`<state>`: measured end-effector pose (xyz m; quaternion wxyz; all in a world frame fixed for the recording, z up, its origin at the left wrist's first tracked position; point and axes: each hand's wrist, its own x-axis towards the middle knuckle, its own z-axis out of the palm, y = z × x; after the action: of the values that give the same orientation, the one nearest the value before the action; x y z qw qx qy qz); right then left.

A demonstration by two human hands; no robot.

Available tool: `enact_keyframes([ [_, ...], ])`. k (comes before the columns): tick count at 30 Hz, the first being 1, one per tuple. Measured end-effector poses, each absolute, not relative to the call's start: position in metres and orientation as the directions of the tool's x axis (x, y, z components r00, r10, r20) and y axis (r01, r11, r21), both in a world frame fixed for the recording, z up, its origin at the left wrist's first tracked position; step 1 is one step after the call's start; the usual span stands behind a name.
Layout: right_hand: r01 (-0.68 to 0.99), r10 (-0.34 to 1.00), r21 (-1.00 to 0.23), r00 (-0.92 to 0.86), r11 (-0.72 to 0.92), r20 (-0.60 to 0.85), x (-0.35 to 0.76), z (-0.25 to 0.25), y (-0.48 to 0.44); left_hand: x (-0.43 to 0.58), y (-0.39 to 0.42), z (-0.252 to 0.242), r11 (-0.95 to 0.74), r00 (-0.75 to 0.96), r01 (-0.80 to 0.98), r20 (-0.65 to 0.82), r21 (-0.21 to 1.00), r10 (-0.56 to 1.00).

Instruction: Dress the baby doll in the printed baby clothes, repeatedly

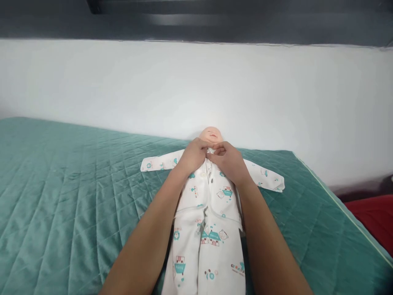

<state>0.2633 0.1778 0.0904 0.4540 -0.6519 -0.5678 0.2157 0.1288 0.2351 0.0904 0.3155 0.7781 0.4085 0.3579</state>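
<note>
A baby doll [211, 133] lies on its back, dressed in a white printed baby shirt [196, 192] and matching trousers [221, 254]. Both sleeves stretch out sideways. My left hand [195, 155] and my right hand [229, 159] meet at the shirt's collar, just below the doll's chin. The fingers of each hand are pinched on the collar's edges. Lower down, the shirt front hangs partly apart, with a button showing on its left edge. My fingertips hide what exactly lies between them.
A green quilted bedspread [76, 196] lies under the doll. Behind it rises a white wall [123, 90], with a dark ledge [245, 24] above. A red object [373, 219] stands beyond the bed's right edge.
</note>
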Motion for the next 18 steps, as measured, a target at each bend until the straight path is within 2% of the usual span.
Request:
enact_keyframes([
  [5,0.672,0.908,-0.737,0.260,0.075,0.329,0.2624,0.0866,0.1784,0.1284,0.2371,0.0893,-0.468,0.404,0.383,0.311,0.796,0.860],
  [9,0.727,0.913,-0.683,0.230,0.070,0.338,0.2606,0.0887,0.1770,0.1282,0.2395,0.0861,-0.489,0.429,0.341,0.330,0.803,0.841],
  [15,0.697,0.952,-0.716,0.190,0.040,0.239,0.2624,0.0912,0.1719,0.1256,0.2410,0.0849,-0.427,0.361,0.319,0.308,0.846,0.880],
  [18,0.687,0.956,-0.724,0.172,0.056,0.238,0.2624,0.0867,0.1709,0.1239,0.2389,0.0854,-0.429,0.367,0.276,0.318,0.860,0.874],
])
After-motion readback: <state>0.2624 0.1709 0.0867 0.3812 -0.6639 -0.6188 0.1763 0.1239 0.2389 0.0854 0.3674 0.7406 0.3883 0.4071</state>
